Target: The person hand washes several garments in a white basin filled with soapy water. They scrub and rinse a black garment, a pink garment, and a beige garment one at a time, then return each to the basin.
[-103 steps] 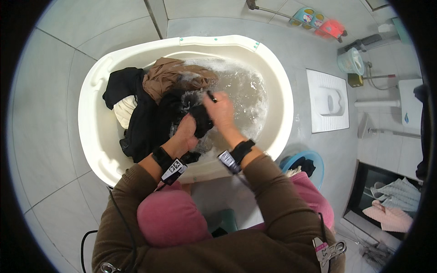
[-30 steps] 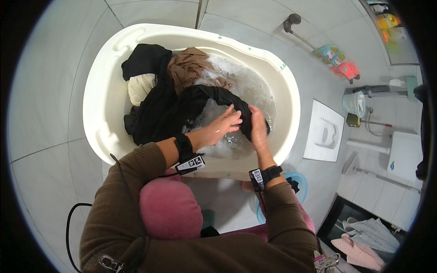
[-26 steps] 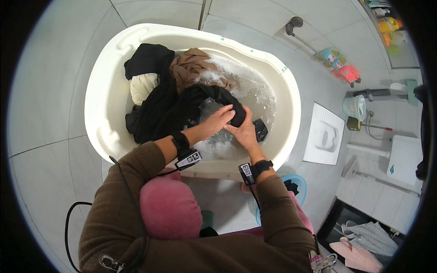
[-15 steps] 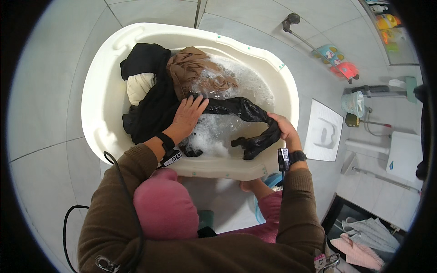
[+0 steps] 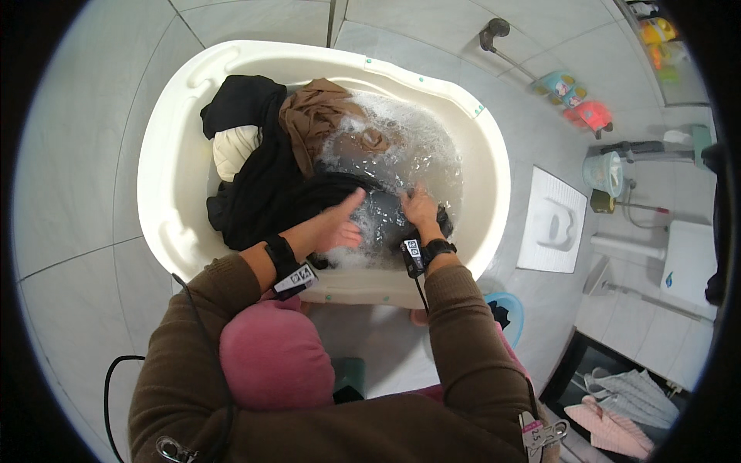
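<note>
A cream plastic tub [image 5: 174, 239] holds soapy water and clothes. Dark wet cloth stretches from a heap of black garment [image 5: 258, 185] on the left into the water. My left hand [image 5: 340, 225] hovers over the suds beside this cloth, thumb and fingers apart, slightly blurred, holding nothing. At the water's surface my right hand [image 5: 419, 207] has its fingers curled round part of the wet black garment, which is mostly underwater; the fingertips are partly hidden. Beyond the hands is a brown garment [image 5: 312, 116], and a cream cloth [image 5: 235, 150] lies against the black heap.
A blue basin [image 5: 509, 309] with dark cloth in it stands on the floor by the tub's near right side. Farther right are a white squat toilet [image 5: 552, 220], a light blue bucket [image 5: 603, 174] and towels [image 5: 629, 397]. A cable [image 5: 116, 386] loops by my left arm.
My right hand has moved left and the stretched black garment has sunk into the water. My left hand has lifted off the cloth and shifted nearer me, its fingers spreading.
</note>
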The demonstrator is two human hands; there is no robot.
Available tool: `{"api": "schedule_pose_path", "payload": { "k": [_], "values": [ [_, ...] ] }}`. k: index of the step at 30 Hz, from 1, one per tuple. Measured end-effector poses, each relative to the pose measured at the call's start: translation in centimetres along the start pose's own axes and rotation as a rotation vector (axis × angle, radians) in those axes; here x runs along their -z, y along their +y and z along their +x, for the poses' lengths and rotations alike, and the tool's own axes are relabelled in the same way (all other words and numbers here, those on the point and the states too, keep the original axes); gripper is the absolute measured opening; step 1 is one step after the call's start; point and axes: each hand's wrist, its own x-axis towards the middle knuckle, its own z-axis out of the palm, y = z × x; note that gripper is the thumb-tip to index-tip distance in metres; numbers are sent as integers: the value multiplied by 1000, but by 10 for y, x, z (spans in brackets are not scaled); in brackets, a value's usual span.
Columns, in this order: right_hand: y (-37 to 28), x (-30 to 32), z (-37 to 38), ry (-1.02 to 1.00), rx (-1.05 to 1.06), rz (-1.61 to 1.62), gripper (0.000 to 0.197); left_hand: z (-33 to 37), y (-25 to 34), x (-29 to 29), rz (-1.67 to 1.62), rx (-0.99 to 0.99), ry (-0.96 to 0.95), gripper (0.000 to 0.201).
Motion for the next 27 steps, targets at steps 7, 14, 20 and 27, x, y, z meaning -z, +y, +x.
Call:
{"api": "schedule_pose_path", "payload": {
  "k": [7, 14, 20, 27],
  "values": [
    [-49, 62, -72, -375, 63, 1332, 25, 22, 17, 0, -556, -254, -126, 77],
    [-116, 57, -106, 254, 229, 1045, 32, -4, 9, -30, -289, -349, -180, 37],
    [-43, 11, -14, 93, -104, 597, 50, 4, 3, -42, -334, -437, 164, 35],
    [28, -10, 20, 360, -286, 688, 71, 11, 30, 12, -639, -499, 34, 91]
  ]
}}
